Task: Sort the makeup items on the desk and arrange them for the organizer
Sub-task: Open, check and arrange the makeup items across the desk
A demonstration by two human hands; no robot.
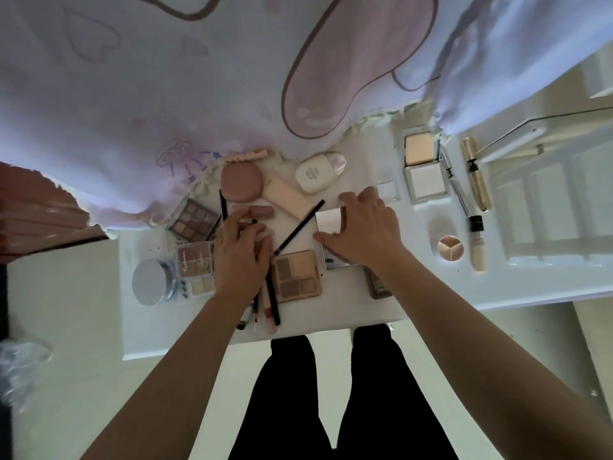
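Makeup lies scattered on the white desk (331, 310). My left hand (240, 250) grips a bundle of slim pencils (270, 303) that stick out toward me below the palm. My right hand (361, 227) pinches a white square compact (328, 220) between thumb and fingers. A black pencil (300, 225) lies diagonally between the hands. Just below it sits a tan eyeshadow palette (296, 275). A brown round compact (240, 184), a peach tube (287, 195) and a white oval case (313, 172) lie farther back.
At left are a brown-shade palette (192, 217), a clear palette (194, 270) and a silver-lidded jar (151, 282). On the right a white compact (424, 169), a silver pen (457, 184), a gold mascara (476, 174), a concealer (477, 247) and a round pot (449, 247) lie beside the white organizer (550, 200). A curtain hangs behind.
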